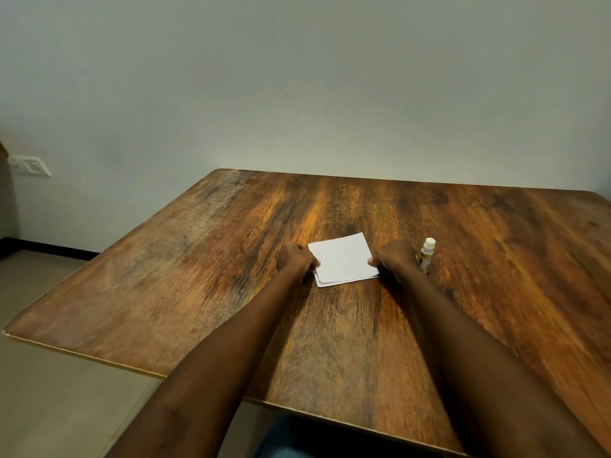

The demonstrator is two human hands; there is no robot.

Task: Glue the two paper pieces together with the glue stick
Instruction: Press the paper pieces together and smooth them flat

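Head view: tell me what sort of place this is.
Probably a plain room in a home or office: a wood-grain table before a bare pale wall, a switch plate on that wall, and a smooth light floor. The left hand and right hand pinch paper pieces on it.

head view, only one | from above the near desk (198,259) edge | faces forward and down toward the wall (297,77) | close: left hand (296,261) and right hand (395,259) mid-frame
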